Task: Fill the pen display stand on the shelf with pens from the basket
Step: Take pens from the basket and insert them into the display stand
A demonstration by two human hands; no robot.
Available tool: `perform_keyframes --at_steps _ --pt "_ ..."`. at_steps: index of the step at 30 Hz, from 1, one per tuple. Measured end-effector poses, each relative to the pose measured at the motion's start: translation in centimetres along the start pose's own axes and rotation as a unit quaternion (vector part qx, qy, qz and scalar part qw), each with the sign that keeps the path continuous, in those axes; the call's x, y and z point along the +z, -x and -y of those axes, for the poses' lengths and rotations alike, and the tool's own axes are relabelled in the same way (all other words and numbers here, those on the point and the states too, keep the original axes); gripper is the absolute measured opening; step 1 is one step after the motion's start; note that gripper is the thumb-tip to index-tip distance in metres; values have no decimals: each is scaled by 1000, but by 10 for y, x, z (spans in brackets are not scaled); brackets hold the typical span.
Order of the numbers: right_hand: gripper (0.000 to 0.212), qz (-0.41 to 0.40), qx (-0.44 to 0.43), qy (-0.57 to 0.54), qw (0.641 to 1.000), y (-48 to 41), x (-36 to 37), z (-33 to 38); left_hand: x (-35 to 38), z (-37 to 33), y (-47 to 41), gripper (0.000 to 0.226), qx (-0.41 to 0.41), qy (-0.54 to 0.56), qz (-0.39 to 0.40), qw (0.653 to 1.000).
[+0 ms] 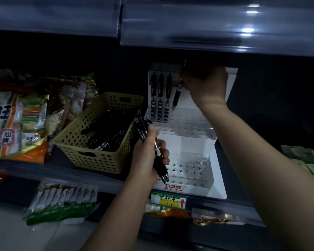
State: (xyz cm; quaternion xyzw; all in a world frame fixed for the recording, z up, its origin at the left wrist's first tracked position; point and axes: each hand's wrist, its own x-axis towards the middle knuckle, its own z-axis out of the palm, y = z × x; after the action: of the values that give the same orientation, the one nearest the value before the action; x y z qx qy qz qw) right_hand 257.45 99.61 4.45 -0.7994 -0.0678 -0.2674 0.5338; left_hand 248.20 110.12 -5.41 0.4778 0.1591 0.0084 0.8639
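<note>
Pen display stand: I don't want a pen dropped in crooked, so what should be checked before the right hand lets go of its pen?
1. Right hand grips the pen near its top: ok.
2. Pen upright: not ok, it leans.
3. Tip seated in a hole of the upper tier: cannot tell.
4. Free holes beside the three standing pens: ok, most of that tier is open.
5. Left hand holds spare pens: ok.
</note>
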Motion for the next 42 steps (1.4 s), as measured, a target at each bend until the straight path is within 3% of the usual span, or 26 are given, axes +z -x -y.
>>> perform_keyframes --at_steps 7,16,31,35,37,40,42 --pt "18 -33 -51 114 992 3 7 -4 -2 -10 3 17 13 16 25 999" --pt "17 1 -23 163 986 9 14 -11 -6 -10 5 19 61 -6 28 998" --pt "22 65 28 187 980 20 12 -18 3 -11 10 10 62 20 15 998" --pt "28 32 12 135 990 29 5 -14 8 -10 12 11 81 17 24 996" --pt "26 79 22 83 993 38 0 -7 11 -10 14 12 97 20 33 995" --pt "27 235 82 19 968 49 -8 1 15 -8 14 13 115 21 40 992" --pt "26 266 86 -9 960 49 -12 1 16 -6 15 13 114 18 45 992"
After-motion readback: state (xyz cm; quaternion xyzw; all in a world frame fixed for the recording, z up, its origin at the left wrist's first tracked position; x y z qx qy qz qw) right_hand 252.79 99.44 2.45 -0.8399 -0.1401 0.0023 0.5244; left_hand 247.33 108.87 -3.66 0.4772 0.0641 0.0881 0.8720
